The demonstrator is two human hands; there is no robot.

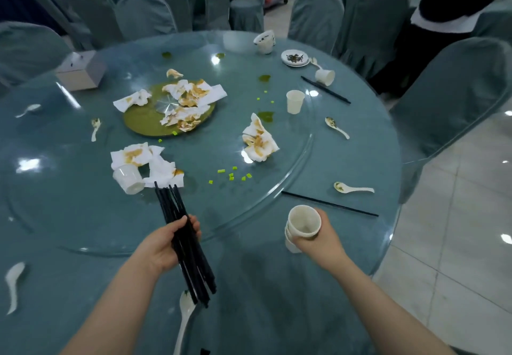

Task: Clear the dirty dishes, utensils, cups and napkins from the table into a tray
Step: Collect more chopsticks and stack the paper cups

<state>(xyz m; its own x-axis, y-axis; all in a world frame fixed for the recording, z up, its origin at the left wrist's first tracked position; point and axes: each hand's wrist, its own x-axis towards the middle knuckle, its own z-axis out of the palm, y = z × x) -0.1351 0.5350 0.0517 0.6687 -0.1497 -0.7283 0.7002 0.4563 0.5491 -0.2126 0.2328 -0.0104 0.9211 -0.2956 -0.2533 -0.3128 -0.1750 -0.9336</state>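
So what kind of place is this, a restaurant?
Probably a banquet hall: a big round table with a glass turntable, matching covered chairs all around, and more such tables behind.

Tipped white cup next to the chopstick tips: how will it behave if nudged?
The tipped cup lies on its side on smooth glass, so it will probably roll or skid. It looks thin and empty, likely light. A stained napkin touching it may drag along.
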